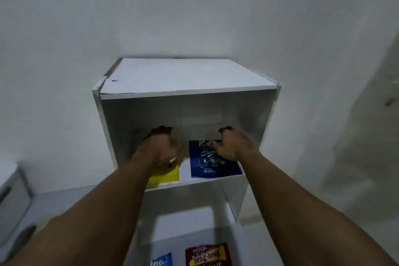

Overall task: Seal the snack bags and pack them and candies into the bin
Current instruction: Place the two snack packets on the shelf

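Both my arms reach into the top compartment of a white shelf unit (185, 94). A pale white bin (198, 131) stands at the back of that compartment, blurred and hard to make out. My left hand (160, 147) curls at the bin's left end and my right hand (233, 144) at its right end. A yellow snack bag (166, 174) lies flat on the shelf, partly under my left wrist. Beside it lies a blue snack bag (213, 164), partly covered by my right hand. No candies are visible.
On the lower shelf lie a red "beng-beng" bag (207, 255) and a blue packet (160, 262), both cut off by the frame's bottom edge. A grey-white drawer unit (13, 196) stands at the left. White walls surround the shelf unit.
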`<state>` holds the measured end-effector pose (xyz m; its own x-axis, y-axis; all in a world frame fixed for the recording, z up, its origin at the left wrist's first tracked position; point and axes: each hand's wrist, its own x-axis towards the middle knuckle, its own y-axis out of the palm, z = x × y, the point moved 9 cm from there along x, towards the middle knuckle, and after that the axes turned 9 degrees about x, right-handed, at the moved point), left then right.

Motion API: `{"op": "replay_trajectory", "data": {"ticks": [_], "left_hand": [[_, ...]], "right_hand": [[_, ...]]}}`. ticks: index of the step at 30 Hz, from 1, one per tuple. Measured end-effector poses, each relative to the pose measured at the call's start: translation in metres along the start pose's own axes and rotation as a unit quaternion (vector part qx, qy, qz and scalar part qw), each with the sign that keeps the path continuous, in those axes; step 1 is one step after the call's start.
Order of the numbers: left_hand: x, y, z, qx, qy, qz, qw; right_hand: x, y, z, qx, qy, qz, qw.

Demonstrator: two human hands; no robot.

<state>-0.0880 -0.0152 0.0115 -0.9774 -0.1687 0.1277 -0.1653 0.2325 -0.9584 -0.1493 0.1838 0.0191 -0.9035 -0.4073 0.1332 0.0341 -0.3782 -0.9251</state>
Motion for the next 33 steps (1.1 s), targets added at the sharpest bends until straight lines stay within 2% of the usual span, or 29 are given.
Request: {"op": "replay_trajectory", "data": {"ticks": [5, 13, 20, 28, 33], "left_hand": [[0.032, 0.033, 0.037, -0.003, -0.099, 0.027, 0.995], [0.059, 0.068, 0.059, 0.037, -0.144, 0.055, 0.987], [0.063, 0.078, 0.070, 0.013, -0.190, 0.151, 0.970], [0.065, 0.065, 0.072, -0.050, -0.232, 0.083, 0.968], [0.065, 0.053, 0.072, -0.118, -0.224, 0.047, 0.966]], "right_hand": [[0.045, 0.045, -0.026, 0.000, 0.007, 0.096, 0.995], [0.086, 0.090, -0.059, 0.000, 0.046, 0.198, 0.979], [0.102, 0.089, -0.060, 0.000, 0.023, 0.197, 0.980], [0.104, 0.089, -0.065, 0.002, 0.056, 0.186, 0.981], [0.101, 0.091, -0.067, -0.016, 0.070, 0.178, 0.981]]}}
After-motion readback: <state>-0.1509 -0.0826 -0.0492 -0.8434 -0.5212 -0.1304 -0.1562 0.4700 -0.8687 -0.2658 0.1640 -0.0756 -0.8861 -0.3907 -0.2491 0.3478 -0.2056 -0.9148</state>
